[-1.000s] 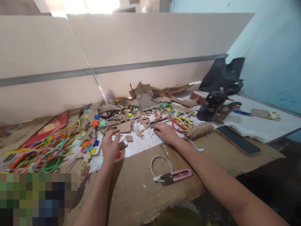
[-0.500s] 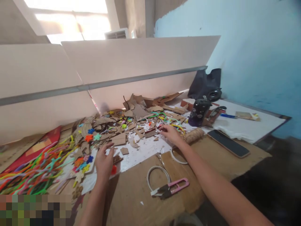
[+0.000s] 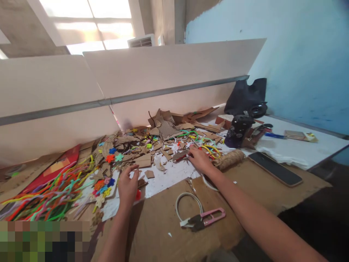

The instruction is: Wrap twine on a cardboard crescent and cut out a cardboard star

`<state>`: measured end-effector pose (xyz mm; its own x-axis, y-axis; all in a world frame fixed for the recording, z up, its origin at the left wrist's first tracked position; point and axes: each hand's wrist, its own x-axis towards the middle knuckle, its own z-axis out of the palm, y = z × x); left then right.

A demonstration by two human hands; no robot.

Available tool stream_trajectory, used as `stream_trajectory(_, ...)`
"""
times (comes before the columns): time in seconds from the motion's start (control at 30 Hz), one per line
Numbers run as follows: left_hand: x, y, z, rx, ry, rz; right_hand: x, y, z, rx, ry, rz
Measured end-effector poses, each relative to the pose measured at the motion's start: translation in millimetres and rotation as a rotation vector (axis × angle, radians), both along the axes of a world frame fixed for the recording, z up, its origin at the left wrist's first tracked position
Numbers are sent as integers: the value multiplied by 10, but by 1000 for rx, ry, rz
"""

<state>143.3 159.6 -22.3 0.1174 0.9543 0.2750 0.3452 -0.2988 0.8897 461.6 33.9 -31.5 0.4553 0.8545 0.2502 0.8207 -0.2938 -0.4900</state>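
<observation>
My left hand [image 3: 128, 185] hovers over the near edge of the white sheet, thumb and fingers apart, with nothing in it. Below it are a brown scrap and a bright red piece [image 3: 138, 195]. My right hand [image 3: 200, 159] reaches into the cardboard scraps, beside a red-brown corrugated strip [image 3: 180, 155]. Its fingers are bent together; whatever they hold is too small to make out. Close to its wrist lies a roll of twine [image 3: 231, 160]. Pink-handled thread snips [image 3: 214, 217] and a white ring [image 3: 177, 207] rest on the cardboard mat [image 3: 152, 233] between my forearms.
Colourful pipe cleaners [image 3: 54, 194] and fuzzy flowers [image 3: 103, 187] spread at the left. A heap of torn cardboard [image 3: 166, 127] lies against the white partition [image 3: 169, 69]. Farther right are a dark cup [image 3: 237, 133], a black bag [image 3: 242, 96] and a phone [image 3: 275, 169].
The whole view has shifted, so the table things appear farther right. My right hand has dipped slightly into the scraps; the white bit at its fingertips is less visible. My left hand keeps its pose.
</observation>
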Motion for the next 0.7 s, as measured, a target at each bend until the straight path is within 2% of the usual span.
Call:
stream_trajectory(0.17,-4,22,-28,-29,-31,-33,140,-172,150,-11,42,42)
stream_trajectory(0.33,0,44,-27,-32,-5,-21,186,-441,282,-130,125,261)
stream_trajectory(0.47,9,36,-8,-50,-14,-21,93,-497,303,-238,142,398)
stream_trajectory(0.57,15,11,1,-115,-46,-38,24,-455,280,-263,108,410)
stream_trajectory(0.7,20,0,-5,-157,-72,-48,-4,-414,261,-209,60,362)
